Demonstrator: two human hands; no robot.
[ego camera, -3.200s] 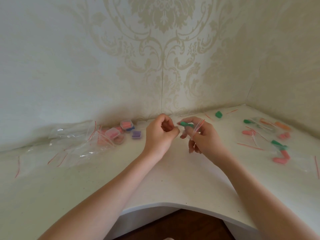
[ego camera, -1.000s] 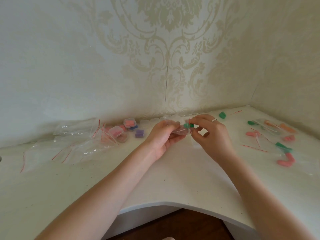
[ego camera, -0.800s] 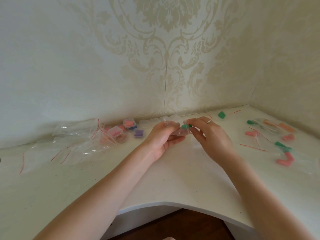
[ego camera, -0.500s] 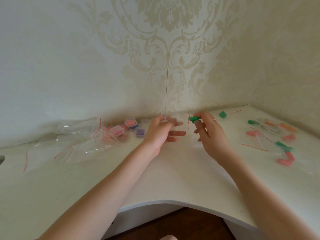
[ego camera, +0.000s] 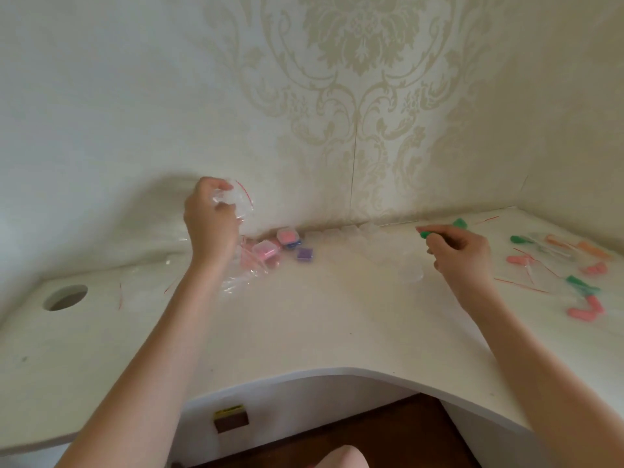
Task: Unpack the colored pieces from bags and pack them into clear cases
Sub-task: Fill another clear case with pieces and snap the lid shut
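Observation:
My left hand (ego camera: pixel 210 228) is raised above the left side of the desk, closed on an empty clear bag (ego camera: pixel 238 204) with a red zip strip. My right hand (ego camera: pixel 459 253) hovers over the right side and pinches a green piece (ego camera: pixel 424 234) between thumb and fingers. Filled clear cases sit near the wall: two with pink pieces (ego camera: pixel 265 249) (ego camera: pixel 288 235) and one with purple (ego camera: pixel 305 254). A row of empty clear cases (ego camera: pixel 354 231) lies along the wall between my hands.
Empty bags (ego camera: pixel 243 275) are heaped at the left. Bagged green, pink and orange pieces (ego camera: pixel 582 285) are scattered at the right, with a loose green piece (ego camera: pixel 460 223) near the wall. A round cable hole (ego camera: pixel 66 297) is at the far left. The desk's front edge curves inward.
My hands have parted. The left one carried the emptied bag up and to the left, over the bag heap. The right one keeps the green piece and moved right.

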